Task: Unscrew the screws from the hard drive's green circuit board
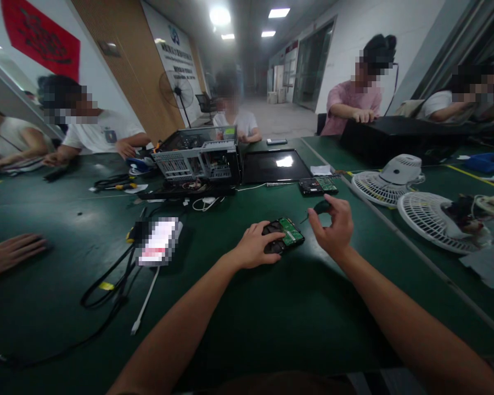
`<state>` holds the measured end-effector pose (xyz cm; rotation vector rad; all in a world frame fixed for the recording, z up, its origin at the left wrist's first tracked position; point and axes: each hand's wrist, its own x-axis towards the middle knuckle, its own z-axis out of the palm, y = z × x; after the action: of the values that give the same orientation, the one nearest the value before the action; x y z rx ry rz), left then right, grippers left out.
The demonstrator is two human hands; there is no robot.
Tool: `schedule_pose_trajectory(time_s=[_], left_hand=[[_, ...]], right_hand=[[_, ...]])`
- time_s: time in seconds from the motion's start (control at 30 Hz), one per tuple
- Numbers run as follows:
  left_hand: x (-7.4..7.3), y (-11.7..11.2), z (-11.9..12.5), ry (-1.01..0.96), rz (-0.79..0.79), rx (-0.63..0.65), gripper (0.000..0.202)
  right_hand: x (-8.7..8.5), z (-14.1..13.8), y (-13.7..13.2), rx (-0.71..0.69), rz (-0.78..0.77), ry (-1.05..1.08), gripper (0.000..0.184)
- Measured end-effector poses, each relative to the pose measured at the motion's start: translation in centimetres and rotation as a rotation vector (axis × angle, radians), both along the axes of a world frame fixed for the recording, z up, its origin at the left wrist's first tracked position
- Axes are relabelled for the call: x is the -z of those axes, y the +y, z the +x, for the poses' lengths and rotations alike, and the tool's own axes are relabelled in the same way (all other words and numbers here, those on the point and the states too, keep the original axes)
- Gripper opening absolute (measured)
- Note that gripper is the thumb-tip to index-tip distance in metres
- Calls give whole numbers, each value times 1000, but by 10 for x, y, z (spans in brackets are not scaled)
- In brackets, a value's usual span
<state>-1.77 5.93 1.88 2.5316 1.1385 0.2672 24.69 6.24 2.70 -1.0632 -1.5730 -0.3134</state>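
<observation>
A hard drive point(293, 232) lies on the green table with its green circuit board facing up. My left hand point(260, 244) grips it from the left, fingers over its top and the thumb along its near edge. Just right of the drive, my right hand point(333, 226) is raised and closed around the dark handle of a screwdriver point(321, 207). The screwdriver's thin shaft points down and left toward the drive's right edge, with a small gap that I cannot measure. A second hard drive point(318, 186) rests farther back.
An open computer case point(197, 162) and a black panel point(275, 165) stand at the back. White fan parts point(389, 181) lie right. A phone point(160, 241), a black cable point(91, 278) and another person's hand point(18, 253) are left. A person point(352, 101) works across the table.
</observation>
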Motion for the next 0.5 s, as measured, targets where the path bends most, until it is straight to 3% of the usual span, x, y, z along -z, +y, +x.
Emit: schedule_pose_trajectory(time_s=[0.17, 0.27, 0.37, 0.5], left_hand=[[-2, 0, -1, -5, -22, 7, 68], [-3, -1, -2, -3, -28, 10, 69], [-4, -1, -2, 1, -28, 6, 69], [-5, -2, -2, 3, -27, 3, 69]], right_hand=[[2, 42, 20, 250, -110, -45, 45], [14, 59, 31, 401, -411, -154, 32], [27, 60, 36, 394, -665, -319, 36], [32, 52, 38, 415, -839, -466, 45]])
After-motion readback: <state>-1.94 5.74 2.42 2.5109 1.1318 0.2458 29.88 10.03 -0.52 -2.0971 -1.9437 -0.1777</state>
